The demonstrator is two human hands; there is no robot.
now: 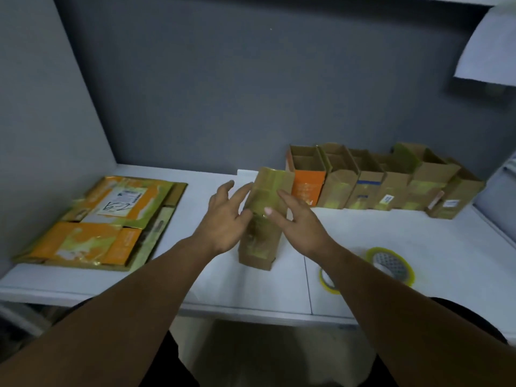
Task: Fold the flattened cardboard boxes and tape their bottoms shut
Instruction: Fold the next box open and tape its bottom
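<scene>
A brown cardboard box (261, 236) stands tilted on the white desk (212, 286) between the two hands, its near end on the desk and its glossy, yellow-taped face turned up towards the camera. The left hand (223, 219) lies against the box's left side with fingers spread and relaxed, gripping nothing. The right hand (297, 227) lies flat against the box's right side, fingers straight, with its thumb and forefinger laid on the taped face. Beyond the right hand, along the grey wall, a row of folded boxes (391, 188) stands side by side with open tops up, showing brown inner walls; the nearest to the hands is the orange-fronted box (307, 191). Far to the left of the left hand lies a stack of flattened boxes (103, 224), orange and brown, with a white label on top. Near the right forearm, a large tape roll (393, 263) and a smaller tape roll (327, 281) rest on the desk.
</scene>
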